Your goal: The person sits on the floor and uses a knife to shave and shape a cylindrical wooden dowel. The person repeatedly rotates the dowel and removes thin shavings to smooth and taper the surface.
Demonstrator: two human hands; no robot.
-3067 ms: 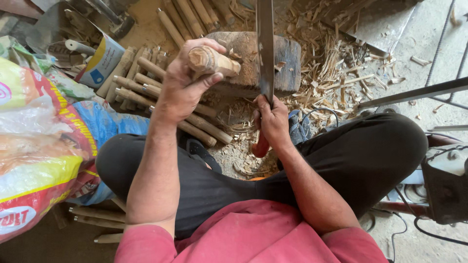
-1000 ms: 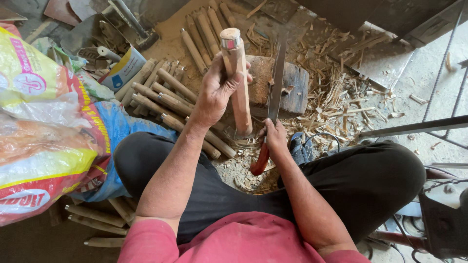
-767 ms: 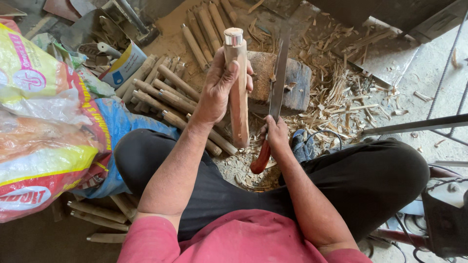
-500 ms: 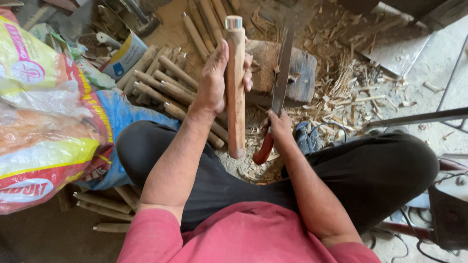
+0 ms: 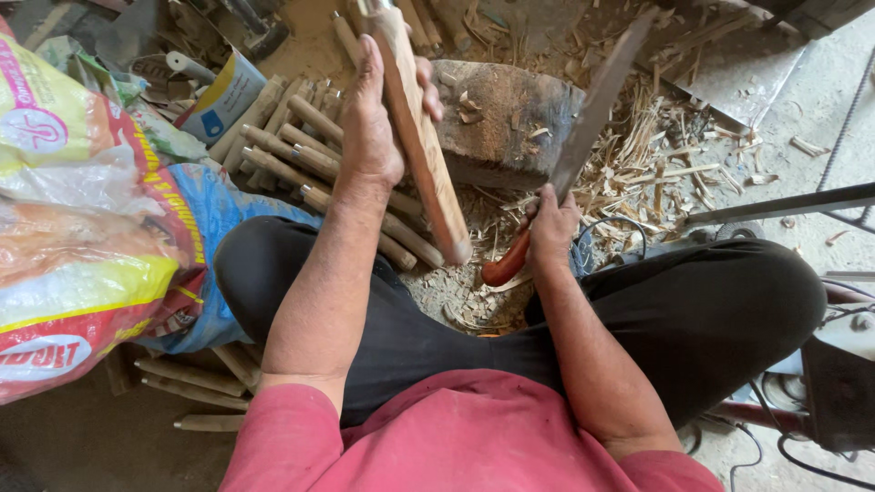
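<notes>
Head view: the person sits cross-legged on the floor [image 5: 73, 437], black trousers and red shirt filling the lower frame. Left of the left-hand fingers lie printed plastic sacks [image 5: 82, 228] in yellow, red and blue. Just beyond the fingers of both hands stands the wooden chopping block [image 5: 510, 123], its top scarred and dusted with chips. Right of the right-hand fingers, wood shavings [image 5: 656, 173] cover the floor. Beside and below the left-hand fingers lies a pile of rough wooden sticks [image 5: 301, 155], stacked side by side; more sticks lie on the floor under the left elbow.

The left hand [image 5: 374, 128] is clenched around a wooden stick [image 5: 424, 155], fingers wrapped over its upper half. The stick runs steeply from the top edge of the frame down toward the person; its lower end sits just below the fingers, near the front foot of the block, over the chips between the knees.

The right hand [image 5: 551, 228] is clenched around the red-orange handle [image 5: 506, 267] of a long-bladed knife [image 5: 597, 105]. The handle end protrudes below the fingers; the blade rises above the fingers, tilted up and to the right, over the right edge of the block. Blade and stick are apart.
</notes>
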